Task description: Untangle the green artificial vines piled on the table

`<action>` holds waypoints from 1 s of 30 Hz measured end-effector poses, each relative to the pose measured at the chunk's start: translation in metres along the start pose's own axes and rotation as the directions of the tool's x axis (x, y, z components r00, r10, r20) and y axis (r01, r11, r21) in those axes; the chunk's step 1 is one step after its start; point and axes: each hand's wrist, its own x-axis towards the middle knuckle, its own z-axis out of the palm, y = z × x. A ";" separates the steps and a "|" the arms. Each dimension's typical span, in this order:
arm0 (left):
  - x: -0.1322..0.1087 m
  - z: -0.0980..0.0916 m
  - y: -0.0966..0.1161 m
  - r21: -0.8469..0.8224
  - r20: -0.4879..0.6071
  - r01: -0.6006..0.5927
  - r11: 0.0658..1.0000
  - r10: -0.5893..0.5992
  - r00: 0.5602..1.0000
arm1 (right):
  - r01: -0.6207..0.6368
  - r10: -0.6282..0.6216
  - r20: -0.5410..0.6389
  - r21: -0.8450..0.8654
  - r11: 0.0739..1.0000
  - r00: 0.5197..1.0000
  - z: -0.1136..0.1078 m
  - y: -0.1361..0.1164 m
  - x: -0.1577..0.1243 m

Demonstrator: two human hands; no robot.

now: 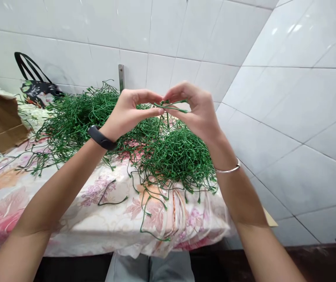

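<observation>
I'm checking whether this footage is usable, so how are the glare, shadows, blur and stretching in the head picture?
Head view: small glare spots on the right-hand tiled wall; head view: deep shadow beneath the tablecloth; head view: the green stems pinched between the hands look slightly soft; head view: forearms seem stretched toward the lower corners, probably lens distortion.

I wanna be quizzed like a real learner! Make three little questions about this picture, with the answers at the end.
1. True or false: the dark wristband and the silver bangle are on the same arm.
2. What lies under the tangled strands? A: newspaper; B: a floral cover; C: a metal tray.
3. Fill the gap: the left hand and right hand hold thin ____ strands between their fingertips.

Key:
1. False: the dark wristband and silver bangle are on different arms.
2. B.
3. green.
</observation>
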 end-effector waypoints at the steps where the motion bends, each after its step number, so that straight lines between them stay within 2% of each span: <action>1: 0.000 -0.001 -0.002 -0.021 0.009 0.007 1.000 -0.007 1.000 | 0.006 -0.006 0.007 0.001 1.000 1.000 0.000 0.000 0.000; 4: 0.001 -0.003 -0.001 0.001 0.038 0.025 1.000 -0.025 0.999 | 0.003 -0.003 0.029 0.008 1.000 1.000 0.000 0.000 0.001; 11: 0.003 -0.004 0.008 0.178 0.114 0.019 0.984 -0.040 0.993 | -0.033 0.026 0.097 0.074 0.997 0.995 0.000 -0.003 -0.001; 14: 0.004 -0.001 0.008 0.122 0.151 0.038 0.992 -0.056 0.987 | -0.083 0.066 0.136 0.119 0.989 0.989 0.000 -0.006 -0.001; 18: 0.004 0.001 0.008 -0.044 0.223 0.123 0.991 -0.111 0.968 | -0.156 0.074 0.258 0.314 0.937 0.963 0.002 -0.008 -0.002; 21: 0.003 0.001 0.009 -0.095 0.217 0.196 0.976 -0.172 0.961 | -0.176 0.045 0.305 0.417 0.892 0.951 0.004 -0.009 -0.001; 24: 0.003 -0.001 0.010 -0.111 0.213 0.257 0.960 -0.230 0.950 | -0.196 0.036 0.342 0.445 0.874 0.939 0.003 -0.010 0.000; 30: 0.002 0.000 0.011 -0.107 0.261 0.206 0.973 -0.173 0.950 | -0.213 0.064 0.336 0.430 0.877 0.940 -0.003 -0.012 0.001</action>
